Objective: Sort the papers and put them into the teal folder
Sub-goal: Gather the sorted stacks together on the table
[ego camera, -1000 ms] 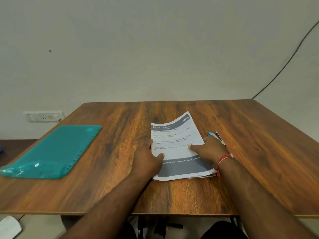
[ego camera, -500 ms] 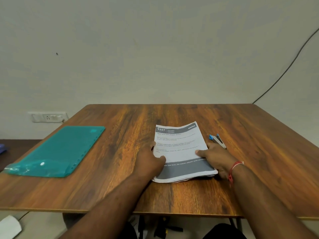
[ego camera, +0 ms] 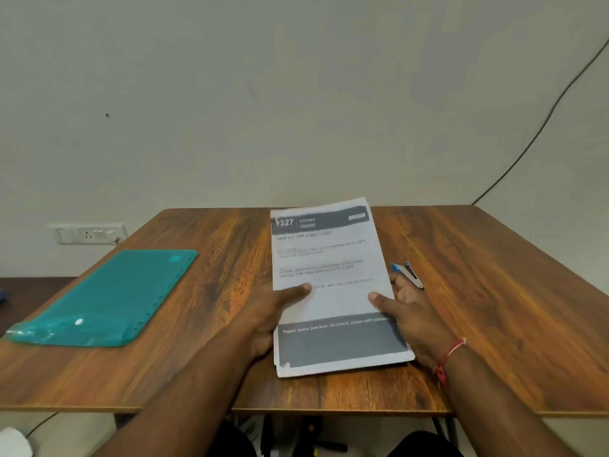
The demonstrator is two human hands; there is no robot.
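The papers (ego camera: 329, 275) form a stack held at the middle of the wooden table (ego camera: 494, 291), tilted so that the far end rises above the tabletop. The near edge sits low over the table; whether it touches the surface cannot be determined. The top sheet carries a dark header band marked "327 KITCHEN" and a dark footer band.

The left hand (ego camera: 267, 315) grips the left edge of the stack, with its thumb (ego camera: 296, 290) pressed on the top sheet and the remaining fingers hidden beneath. The right hand (ego camera: 415, 311) grips the right edge in the same way, with its thumb (ego camera: 379, 300) on top and the fingers curled under the stack. A red thread (ego camera: 449, 357) encircles the right wrist.

The teal folder (ego camera: 108, 298) lies flat on the left part of the table, well apart from the papers. A blue and black stapler (ego camera: 408, 273) lies just beyond the right hand. A wall socket (ego camera: 87, 233) is mounted at left, and a dark cable (ego camera: 543, 127) runs down the wall at right.
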